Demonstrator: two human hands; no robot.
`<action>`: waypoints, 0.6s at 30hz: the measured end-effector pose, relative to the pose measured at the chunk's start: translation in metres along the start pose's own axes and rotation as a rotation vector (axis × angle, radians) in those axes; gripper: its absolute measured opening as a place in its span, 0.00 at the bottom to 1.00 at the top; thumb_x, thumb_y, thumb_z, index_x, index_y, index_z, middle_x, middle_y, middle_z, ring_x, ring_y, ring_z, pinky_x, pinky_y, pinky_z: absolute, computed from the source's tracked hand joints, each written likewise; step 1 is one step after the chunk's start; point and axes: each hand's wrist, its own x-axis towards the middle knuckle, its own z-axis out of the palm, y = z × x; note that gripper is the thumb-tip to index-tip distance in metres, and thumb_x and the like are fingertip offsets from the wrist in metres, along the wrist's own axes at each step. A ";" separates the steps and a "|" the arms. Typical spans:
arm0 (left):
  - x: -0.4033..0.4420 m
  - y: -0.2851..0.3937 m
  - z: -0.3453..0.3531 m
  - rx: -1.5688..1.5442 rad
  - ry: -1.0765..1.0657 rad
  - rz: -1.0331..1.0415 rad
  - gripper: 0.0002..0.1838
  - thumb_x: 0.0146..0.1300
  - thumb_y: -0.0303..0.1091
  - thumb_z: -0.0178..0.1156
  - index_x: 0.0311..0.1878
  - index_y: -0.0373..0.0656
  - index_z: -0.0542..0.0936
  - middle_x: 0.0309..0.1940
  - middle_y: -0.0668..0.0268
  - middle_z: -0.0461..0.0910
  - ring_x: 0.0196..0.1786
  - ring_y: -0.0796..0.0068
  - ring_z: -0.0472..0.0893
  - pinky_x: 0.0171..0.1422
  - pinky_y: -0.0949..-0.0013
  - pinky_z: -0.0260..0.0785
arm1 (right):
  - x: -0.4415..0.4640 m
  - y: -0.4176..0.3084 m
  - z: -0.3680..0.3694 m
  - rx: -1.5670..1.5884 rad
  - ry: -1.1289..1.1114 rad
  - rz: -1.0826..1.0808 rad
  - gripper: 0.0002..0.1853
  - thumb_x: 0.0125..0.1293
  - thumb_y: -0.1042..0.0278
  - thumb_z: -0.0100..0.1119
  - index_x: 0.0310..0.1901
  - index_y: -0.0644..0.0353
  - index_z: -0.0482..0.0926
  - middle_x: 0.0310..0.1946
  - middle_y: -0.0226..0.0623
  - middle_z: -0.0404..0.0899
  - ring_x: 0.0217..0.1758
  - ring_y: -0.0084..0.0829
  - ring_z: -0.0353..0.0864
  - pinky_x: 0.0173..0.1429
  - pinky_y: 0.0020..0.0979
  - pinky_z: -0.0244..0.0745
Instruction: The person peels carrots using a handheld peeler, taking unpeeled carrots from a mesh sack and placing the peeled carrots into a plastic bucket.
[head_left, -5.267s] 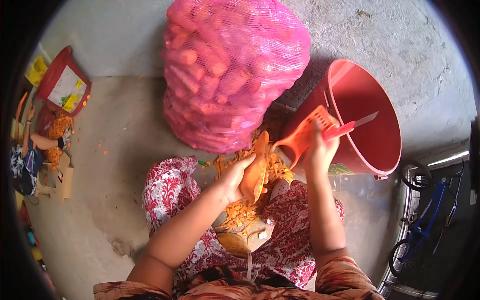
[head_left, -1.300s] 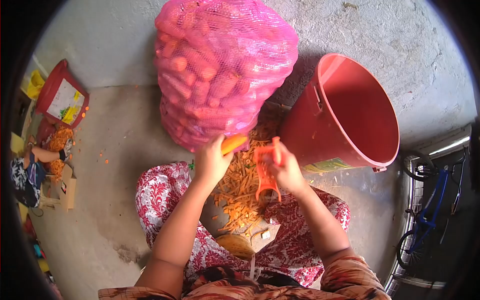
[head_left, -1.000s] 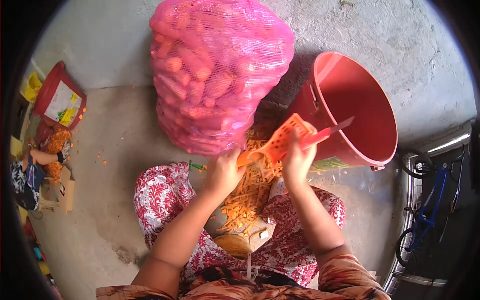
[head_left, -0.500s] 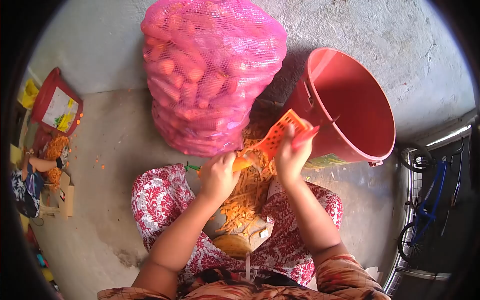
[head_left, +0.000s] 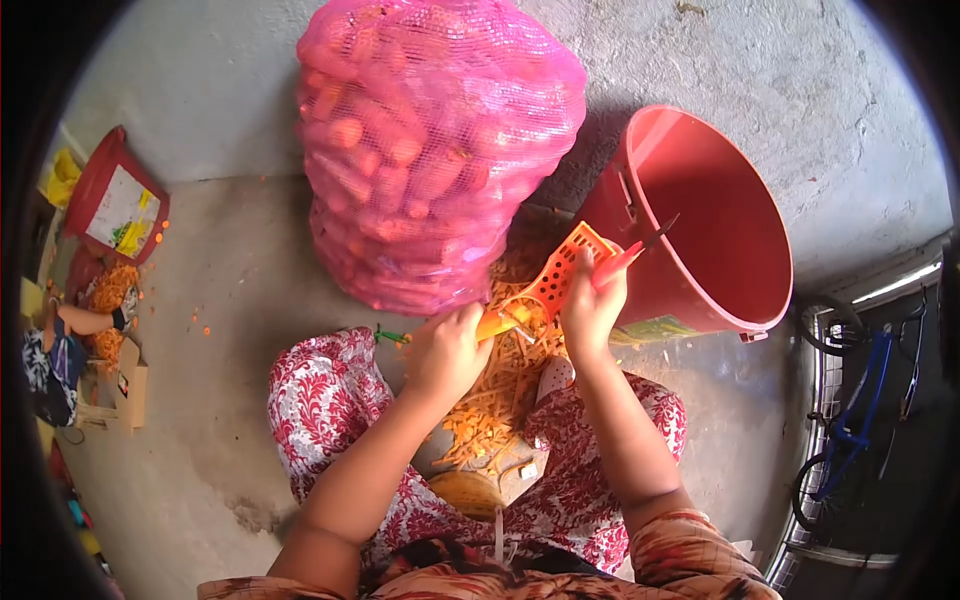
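My left hand [head_left: 446,350] is wrapped round a carrot [head_left: 494,324], whose pale orange end points toward my right hand. In my right hand [head_left: 592,310] is an orange peeler [head_left: 558,272] with a holed, flat body; its far end meets the carrot. The same hand also grips a small knife [head_left: 618,264] by its red handle, with the dark blade pointing up and right over the bucket rim. Orange carrot peelings [head_left: 478,430] lie on the floor below both hands, between my legs.
A pink mesh sack [head_left: 430,150] full of carrots stands ahead against the wall. Right of it leans a red bucket [head_left: 720,210]. Another red bucket [head_left: 115,200] and a person's leg [head_left: 85,322] are at far left. A blue bicycle [head_left: 862,415] is at right.
The peeler has drawn back along the carrot toward its end. The knife blade now shows more clearly, and the view has shifted slightly.
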 end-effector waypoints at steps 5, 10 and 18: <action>-0.011 -0.004 -0.007 -0.106 0.009 0.007 0.10 0.43 0.31 0.62 0.29 0.40 0.72 0.24 0.58 0.74 0.25 0.59 0.76 0.30 0.62 0.68 | 0.055 0.039 -0.035 0.008 0.257 0.104 0.04 0.60 0.73 0.49 0.34 0.64 0.68 0.24 0.31 0.70 0.25 0.20 0.68 0.30 0.23 0.66; -0.008 -0.005 0.004 -0.664 -0.115 -0.122 0.12 0.52 0.33 0.59 0.37 0.41 0.68 0.24 0.61 0.73 0.21 0.69 0.75 0.27 0.66 0.68 | 0.036 0.000 -0.021 0.353 0.031 0.228 0.06 0.61 0.70 0.49 0.37 0.62 0.71 0.26 0.27 0.72 0.25 0.16 0.70 0.28 0.20 0.66; -0.013 -0.004 0.017 -1.395 -0.514 -0.392 0.17 0.59 0.41 0.54 0.43 0.40 0.63 0.25 0.64 0.71 0.23 0.73 0.74 0.30 0.70 0.69 | 0.024 0.000 0.000 0.637 -0.077 0.581 0.08 0.60 0.69 0.52 0.39 0.64 0.72 0.30 0.29 0.75 0.28 0.19 0.73 0.33 0.21 0.69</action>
